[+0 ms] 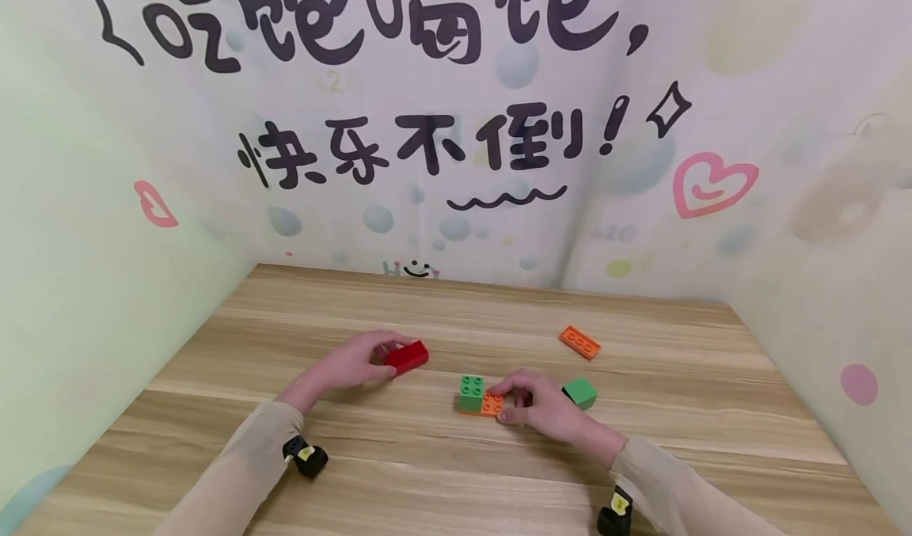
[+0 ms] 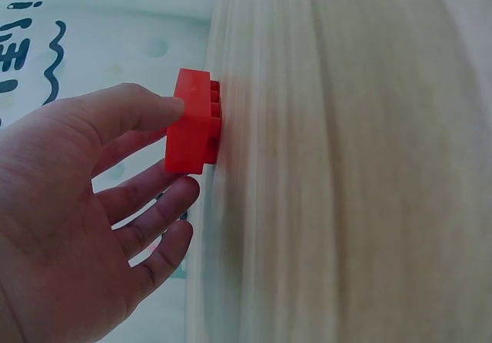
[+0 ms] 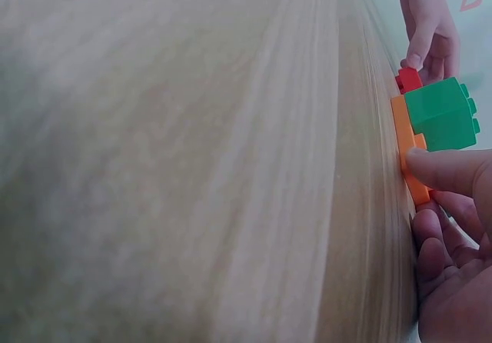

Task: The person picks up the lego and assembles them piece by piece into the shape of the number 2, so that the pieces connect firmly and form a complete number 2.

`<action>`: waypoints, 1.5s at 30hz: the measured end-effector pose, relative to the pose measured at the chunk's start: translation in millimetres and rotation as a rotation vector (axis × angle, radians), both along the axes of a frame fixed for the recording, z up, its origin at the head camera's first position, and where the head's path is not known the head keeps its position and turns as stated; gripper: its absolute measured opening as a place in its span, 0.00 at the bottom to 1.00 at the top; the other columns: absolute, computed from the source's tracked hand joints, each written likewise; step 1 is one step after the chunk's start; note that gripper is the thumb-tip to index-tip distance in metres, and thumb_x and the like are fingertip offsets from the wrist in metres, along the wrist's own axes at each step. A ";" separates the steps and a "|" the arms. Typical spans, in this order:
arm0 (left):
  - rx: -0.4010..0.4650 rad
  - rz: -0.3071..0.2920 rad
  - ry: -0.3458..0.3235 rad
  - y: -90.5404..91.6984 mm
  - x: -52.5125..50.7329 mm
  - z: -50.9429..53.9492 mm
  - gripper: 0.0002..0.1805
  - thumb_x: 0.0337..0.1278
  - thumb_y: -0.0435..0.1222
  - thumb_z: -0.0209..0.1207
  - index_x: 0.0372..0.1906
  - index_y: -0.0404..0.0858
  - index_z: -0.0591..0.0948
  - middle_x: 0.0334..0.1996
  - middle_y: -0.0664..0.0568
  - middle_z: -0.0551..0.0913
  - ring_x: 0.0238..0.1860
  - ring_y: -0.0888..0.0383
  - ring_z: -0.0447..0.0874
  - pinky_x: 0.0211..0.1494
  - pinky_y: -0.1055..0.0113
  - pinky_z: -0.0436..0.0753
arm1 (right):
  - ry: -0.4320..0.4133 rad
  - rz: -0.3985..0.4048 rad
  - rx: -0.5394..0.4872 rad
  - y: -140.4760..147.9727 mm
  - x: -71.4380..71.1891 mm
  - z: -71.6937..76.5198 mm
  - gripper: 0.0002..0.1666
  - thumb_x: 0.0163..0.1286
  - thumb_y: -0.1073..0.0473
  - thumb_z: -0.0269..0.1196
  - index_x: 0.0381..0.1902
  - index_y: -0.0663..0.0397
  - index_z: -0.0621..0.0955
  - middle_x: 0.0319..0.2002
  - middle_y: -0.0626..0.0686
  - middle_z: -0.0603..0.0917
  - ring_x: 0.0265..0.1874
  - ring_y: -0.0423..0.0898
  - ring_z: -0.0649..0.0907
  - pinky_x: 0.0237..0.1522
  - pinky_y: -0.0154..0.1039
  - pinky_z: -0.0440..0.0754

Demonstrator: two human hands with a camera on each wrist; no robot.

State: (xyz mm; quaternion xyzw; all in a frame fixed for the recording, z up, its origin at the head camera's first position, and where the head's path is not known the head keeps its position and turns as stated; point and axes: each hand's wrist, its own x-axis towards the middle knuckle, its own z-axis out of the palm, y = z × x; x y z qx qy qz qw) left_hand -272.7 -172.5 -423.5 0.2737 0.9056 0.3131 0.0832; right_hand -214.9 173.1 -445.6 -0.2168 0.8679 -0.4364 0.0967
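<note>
A red brick (image 1: 407, 358) is pinched between thumb and fingers of the left hand (image 1: 359, 359). In the left wrist view the red brick (image 2: 189, 121) has its studs towards the tabletop, and the other fingers of the left hand (image 2: 100, 197) are loosely bent. A green brick (image 1: 471, 393) stands on the left part of an orange plate (image 1: 493, 404) on the table. Thumb and fingers of the right hand (image 1: 545, 409) grip the plate's right end. The right wrist view shows the green brick (image 3: 443, 114) beside the right thumb on the orange plate (image 3: 403, 135).
Just right of the right hand lies another green brick (image 1: 580, 392). Farther back, an orange plate (image 1: 580, 342) rests on the wooden table (image 1: 427, 473). A printed cloth (image 1: 427, 227) stands behind the table's back edge.
</note>
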 end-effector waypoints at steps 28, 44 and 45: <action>-0.043 0.116 0.029 -2.3 -3.5 -3.5 0.22 0.52 0.36 0.71 0.54 0.40 0.82 0.42 0.49 0.85 0.42 0.55 0.80 0.48 0.58 0.81 | 0.014 -0.016 0.044 -0.8 -1.8 -3.6 0.18 0.60 0.57 0.72 0.50 0.44 0.85 0.42 0.48 0.82 0.28 0.39 0.72 0.31 0.30 0.70; 0.041 0.167 0.067 -5.2 -4.1 8.7 0.17 0.55 0.35 0.68 0.51 0.39 0.82 0.39 0.48 0.86 0.38 0.58 0.80 0.42 0.66 0.79 | 0.025 -0.005 0.034 0.2 -2.1 -4.2 0.18 0.60 0.55 0.72 0.49 0.46 0.85 0.44 0.52 0.83 0.29 0.39 0.71 0.31 0.29 0.69; 0.046 0.169 0.076 -4.9 -4.5 9.3 0.17 0.54 0.35 0.69 0.50 0.39 0.83 0.39 0.48 0.86 0.37 0.57 0.80 0.41 0.66 0.79 | 0.026 -0.007 0.036 0.2 -2.1 -4.1 0.18 0.60 0.55 0.72 0.49 0.46 0.85 0.45 0.52 0.83 0.29 0.39 0.71 0.31 0.29 0.69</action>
